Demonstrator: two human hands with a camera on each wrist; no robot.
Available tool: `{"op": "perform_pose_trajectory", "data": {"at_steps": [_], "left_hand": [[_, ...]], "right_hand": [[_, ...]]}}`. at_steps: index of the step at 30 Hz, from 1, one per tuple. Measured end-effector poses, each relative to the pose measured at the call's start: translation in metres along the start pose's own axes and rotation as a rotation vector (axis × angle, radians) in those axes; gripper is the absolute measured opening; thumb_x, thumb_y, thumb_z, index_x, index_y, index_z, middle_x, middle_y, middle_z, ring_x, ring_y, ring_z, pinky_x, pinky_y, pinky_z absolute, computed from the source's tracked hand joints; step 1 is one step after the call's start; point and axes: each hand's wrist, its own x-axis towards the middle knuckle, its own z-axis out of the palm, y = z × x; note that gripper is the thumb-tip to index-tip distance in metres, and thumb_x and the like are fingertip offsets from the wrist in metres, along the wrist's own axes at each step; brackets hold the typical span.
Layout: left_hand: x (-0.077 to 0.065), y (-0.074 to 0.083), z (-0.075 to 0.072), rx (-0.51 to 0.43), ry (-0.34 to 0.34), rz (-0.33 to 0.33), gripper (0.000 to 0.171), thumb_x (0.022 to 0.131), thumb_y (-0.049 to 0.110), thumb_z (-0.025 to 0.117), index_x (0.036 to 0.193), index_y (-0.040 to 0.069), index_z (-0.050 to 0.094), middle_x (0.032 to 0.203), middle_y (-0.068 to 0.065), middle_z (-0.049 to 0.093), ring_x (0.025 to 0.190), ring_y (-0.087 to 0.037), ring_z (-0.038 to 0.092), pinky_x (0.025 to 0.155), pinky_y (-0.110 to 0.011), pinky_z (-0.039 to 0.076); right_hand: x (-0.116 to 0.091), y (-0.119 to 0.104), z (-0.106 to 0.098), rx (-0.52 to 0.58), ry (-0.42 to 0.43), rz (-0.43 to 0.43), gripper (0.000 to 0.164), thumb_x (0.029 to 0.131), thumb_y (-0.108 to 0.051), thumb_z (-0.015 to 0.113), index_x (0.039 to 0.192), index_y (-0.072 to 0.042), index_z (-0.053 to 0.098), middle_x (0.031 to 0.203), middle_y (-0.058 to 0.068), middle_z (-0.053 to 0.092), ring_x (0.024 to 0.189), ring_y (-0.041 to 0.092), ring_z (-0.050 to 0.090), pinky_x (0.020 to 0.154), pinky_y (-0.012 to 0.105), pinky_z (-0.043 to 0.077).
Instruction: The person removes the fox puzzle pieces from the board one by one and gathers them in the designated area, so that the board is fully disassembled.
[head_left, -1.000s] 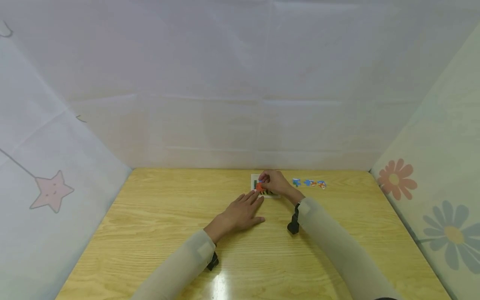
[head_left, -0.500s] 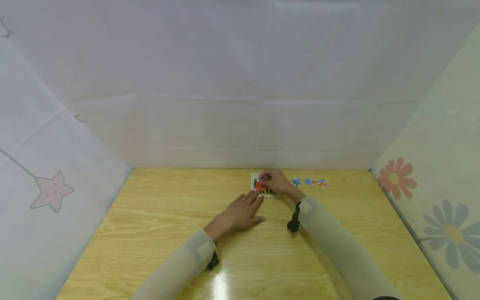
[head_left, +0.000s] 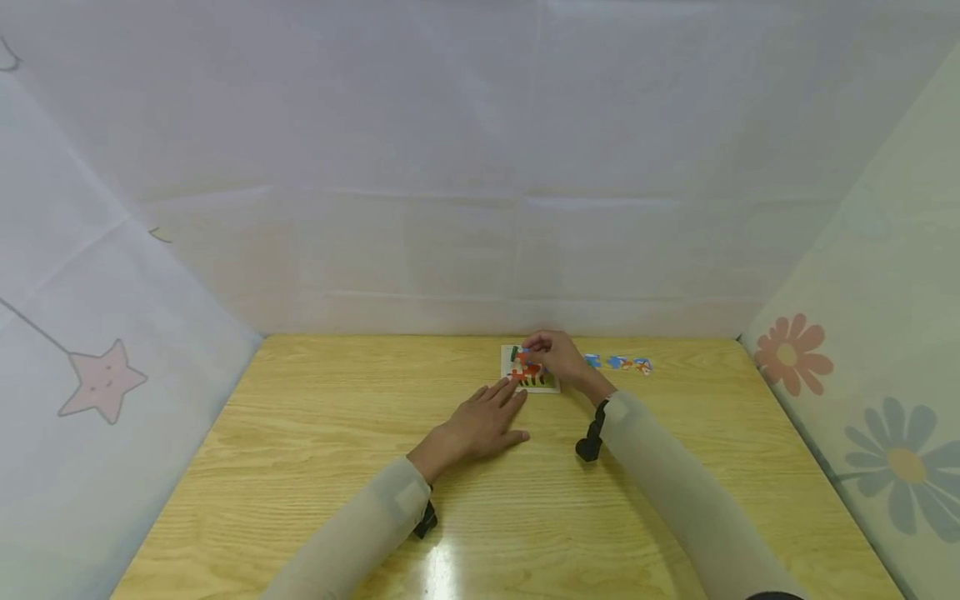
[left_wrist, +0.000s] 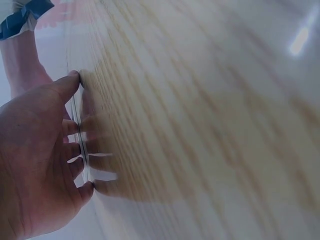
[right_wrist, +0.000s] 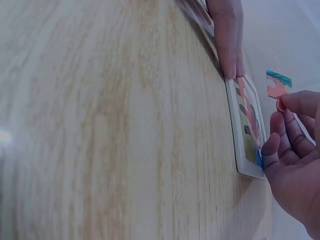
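My right hand pinches an orange jigsaw piece with a green-blue corner between thumb and finger. In the right wrist view the piece is held up off the puzzle board, a small white-rimmed tray with picture pieces in it. My left hand lies with fingers stretched out, its fingertips on the near left edge of the board. The left wrist view shows this hand's palm side and fingers down at the wooden surface. Part of the board is hidden behind my right hand.
Several loose blue, white and orange jigsaw pieces lie in a row on the wooden table, right of the board. A pale cloth wall stands behind the table, with patterned cloth at both sides.
My right hand has lifted the orange jigsaw piece and shifted slightly up and right. More of the board's picture shows beneath it. My left hand has stayed in place.
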Motion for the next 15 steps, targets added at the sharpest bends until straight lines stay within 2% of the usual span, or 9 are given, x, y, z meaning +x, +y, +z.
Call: {"op": "perform_pose_trajectory", "data": {"at_steps": [6,11,15], "left_hand": [[0.0,0.0,0.0,-0.002,-0.001,-0.001,0.079,0.109,0.06,0.046,0.169,0.012,0.027,0.176,-0.014,0.019,0.163,-0.033,0.017,0.129,-0.055,0.025],[0.001,-0.001,0.002,0.0,0.007,0.008,0.079,0.11,0.059,0.046,0.169,0.011,0.027,0.176,-0.015,0.019,0.163,-0.033,0.017,0.129,-0.055,0.025],[0.002,-0.003,0.004,-0.005,0.005,0.009,0.08,0.11,0.06,0.045,0.17,0.012,0.026,0.177,-0.015,0.017,0.164,-0.032,0.015,0.129,-0.055,0.025]], "right_hand": [[-0.003,-0.001,-0.006,0.078,-0.022,0.012,0.02,0.104,-0.007,0.067,0.123,-0.003,0.07,0.108,0.014,0.068,0.088,0.031,0.069,0.073,0.039,0.063],[-0.011,-0.005,-0.012,0.063,-0.027,0.005,0.021,0.104,-0.01,0.068,0.124,-0.002,0.07,0.11,0.017,0.071,0.093,0.037,0.071,0.079,0.044,0.062],[-0.016,-0.005,-0.017,0.014,-0.016,0.009,0.021,0.104,-0.011,0.068,0.124,-0.004,0.071,0.114,0.017,0.072,0.1,0.035,0.07,0.085,0.045,0.06]]}}
